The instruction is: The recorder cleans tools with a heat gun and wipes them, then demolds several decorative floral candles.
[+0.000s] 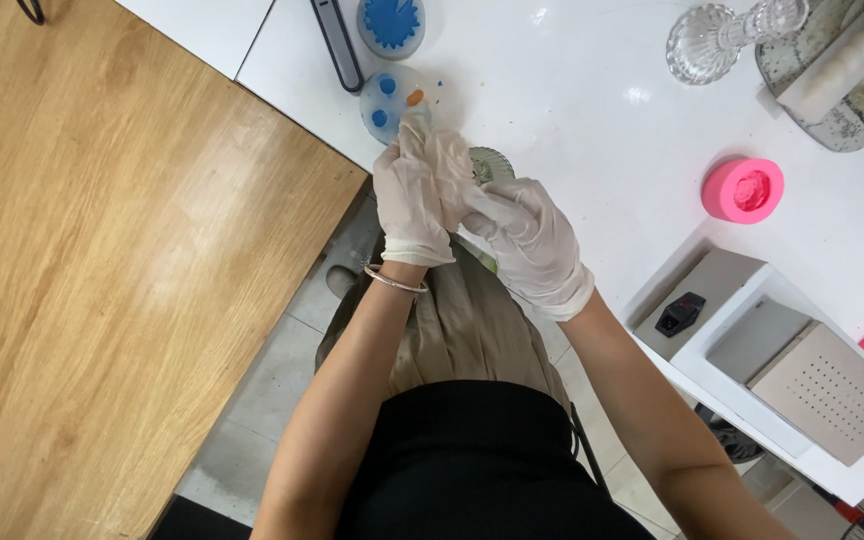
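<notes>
White table edge, gloved left hand and right hand pressed together, grip contents unclear, round mould just beyond.

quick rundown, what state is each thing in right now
left hand: gloved, fingers pinched by the right
right hand: gloved, gripping the left glove's fingers
round mould: flat on the white table, blue and orange bits in it
pink mould: upright, untouched
glass stand: lying on its side

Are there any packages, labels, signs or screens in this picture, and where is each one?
None can be made out. The white table carries only moulds, glassware and a grey device; the gloved left hand and right hand hold no package.
</notes>
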